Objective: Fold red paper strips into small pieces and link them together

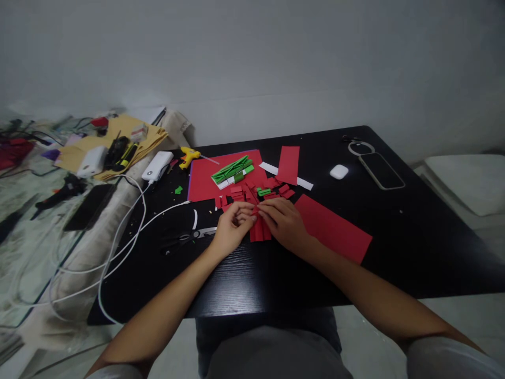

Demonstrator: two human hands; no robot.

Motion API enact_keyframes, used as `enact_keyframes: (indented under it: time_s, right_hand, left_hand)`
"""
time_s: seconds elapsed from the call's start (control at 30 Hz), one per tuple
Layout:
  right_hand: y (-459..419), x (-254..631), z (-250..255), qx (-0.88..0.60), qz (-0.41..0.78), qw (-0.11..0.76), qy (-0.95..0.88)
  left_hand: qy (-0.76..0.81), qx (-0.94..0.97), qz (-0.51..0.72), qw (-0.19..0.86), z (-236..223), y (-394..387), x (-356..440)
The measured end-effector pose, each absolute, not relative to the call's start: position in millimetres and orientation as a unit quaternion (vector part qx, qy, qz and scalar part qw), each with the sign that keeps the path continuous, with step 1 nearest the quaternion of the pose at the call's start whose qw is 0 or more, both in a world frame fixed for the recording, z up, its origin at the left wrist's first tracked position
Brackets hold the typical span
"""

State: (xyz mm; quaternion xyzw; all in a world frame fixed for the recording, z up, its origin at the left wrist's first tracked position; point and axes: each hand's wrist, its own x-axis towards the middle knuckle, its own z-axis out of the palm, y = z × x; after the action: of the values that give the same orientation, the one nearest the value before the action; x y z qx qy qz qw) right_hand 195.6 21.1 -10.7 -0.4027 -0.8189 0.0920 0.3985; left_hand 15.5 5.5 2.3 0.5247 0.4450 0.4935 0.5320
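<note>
Folded red paper (260, 230) was found at the near-middle part of the black counter (232, 295), held between the two hands. Its upper part sat at the fingertips; its lower part extended below them, toward the person. The left hand (232, 226) had its grip closed, thumb and fingers pinching the paper from the left. The right hand (286, 223) had its fingertips pressed together on the upper part, from the right.

Just beyond the fingers lay small red pieces (239, 193) and a small green piece (264, 192). Behind these, a green folded bundle (232, 169) rested on a large red sheet (205, 181). A red rectangle (289, 164) lay across a white strip (305, 184). Scissors (193, 236) were noted left of the left hand, and a red panel (335, 229) beside the right. Farther out stood a yellow glue gun (189, 157) at left; a white case (339, 171) and a phone (382, 171) lay at right.
</note>
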Motion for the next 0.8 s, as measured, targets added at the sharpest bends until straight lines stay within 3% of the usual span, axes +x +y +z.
enact_keyframes:
  time_s: [0.33,0.8]
  right_hand:
    - [21.2,192.0,-5.0,-0.438,0.209,0.492,-0.722]
    - [18.0,195.5,-6.5,-0.378,0.086,0.445,-0.807]
  left_hand:
    - [0.458,0.528,0.517,0.494,0.4,6.0,13.4]
    - [0.459,0.600,0.491,0.434,0.9,-2.7,16.4]
